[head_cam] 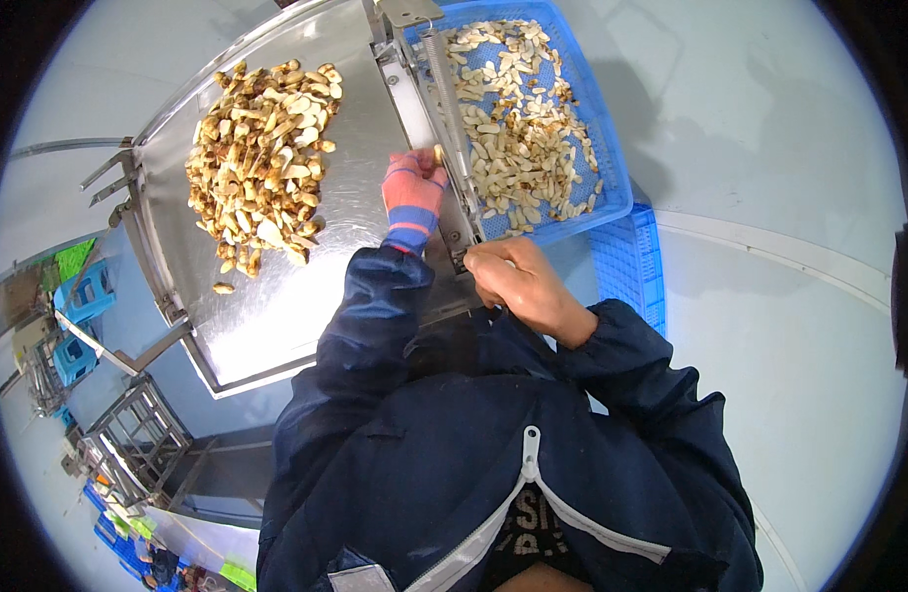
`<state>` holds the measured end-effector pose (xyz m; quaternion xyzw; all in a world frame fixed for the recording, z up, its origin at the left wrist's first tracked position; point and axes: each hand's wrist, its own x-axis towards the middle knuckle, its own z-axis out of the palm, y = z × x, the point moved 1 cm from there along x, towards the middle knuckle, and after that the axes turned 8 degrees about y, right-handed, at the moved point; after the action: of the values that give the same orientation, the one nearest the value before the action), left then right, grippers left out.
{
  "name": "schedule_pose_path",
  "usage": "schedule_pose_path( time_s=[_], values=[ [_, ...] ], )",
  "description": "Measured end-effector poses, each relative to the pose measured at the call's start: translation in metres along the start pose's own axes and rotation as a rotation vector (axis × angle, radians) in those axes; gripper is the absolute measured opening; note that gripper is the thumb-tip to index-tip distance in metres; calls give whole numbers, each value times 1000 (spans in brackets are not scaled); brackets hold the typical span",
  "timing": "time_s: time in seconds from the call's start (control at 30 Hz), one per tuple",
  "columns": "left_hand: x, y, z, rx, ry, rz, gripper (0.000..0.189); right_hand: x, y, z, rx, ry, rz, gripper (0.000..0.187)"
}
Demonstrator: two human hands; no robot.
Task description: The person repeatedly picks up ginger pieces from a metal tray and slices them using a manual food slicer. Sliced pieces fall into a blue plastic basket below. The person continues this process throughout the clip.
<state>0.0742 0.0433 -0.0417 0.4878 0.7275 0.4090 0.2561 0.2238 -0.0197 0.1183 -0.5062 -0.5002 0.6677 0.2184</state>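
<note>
My left hand (413, 194), in a pink-and-blue striped knit glove, pinches a small pale piece (438, 155) against the edge of a hinged metal cutter (411, 111). A long coil spring (443, 89) runs along the cutter's arm. My bare right hand (524, 285) is closed in a fist around the near end of that arm, and the fingers hide the handle. Left of the cutter, a heap of cream-and-brown pieces (258, 163), apparently mushrooms, lies on the stainless steel table (357, 177). Thin pale slices (509, 148) are spread in a blue plastic basket (609, 163) right of the cutter.
Below the basket stands a blue plastic crate (631, 266). A raised metal rim (265, 370) borders the table. At left are blue stools (84, 292) and a metal frame rack (139, 436). A pale wall (764, 148) rises on the right.
</note>
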Motion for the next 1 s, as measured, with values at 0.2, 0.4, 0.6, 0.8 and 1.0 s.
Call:
schedule_pose_path(
  time_s=[0.2, 0.4, 0.6, 0.8, 1.0],
  values=[
    [-17, -9, 6, -239, -27, -168, 20, -1, 7, 2, -92, 5, -148, 32],
    [-12, 1, 3, -85, 6, -63, 15, 1, 65, 7, -189, 111, -60, 32],
    [-12, 2, 2, -104, 0, -92, 14, -1, 22, 5, -50, 73, -75, 34],
    [-6, -16, 10, -54, -79, -77, 19, -2, 53, 6, -150, 106, -14, 34],
    [-9, 16, 5, -88, 66, -24, 29, 1, 80, 12, -190, 216, -143, 35]
  ],
)
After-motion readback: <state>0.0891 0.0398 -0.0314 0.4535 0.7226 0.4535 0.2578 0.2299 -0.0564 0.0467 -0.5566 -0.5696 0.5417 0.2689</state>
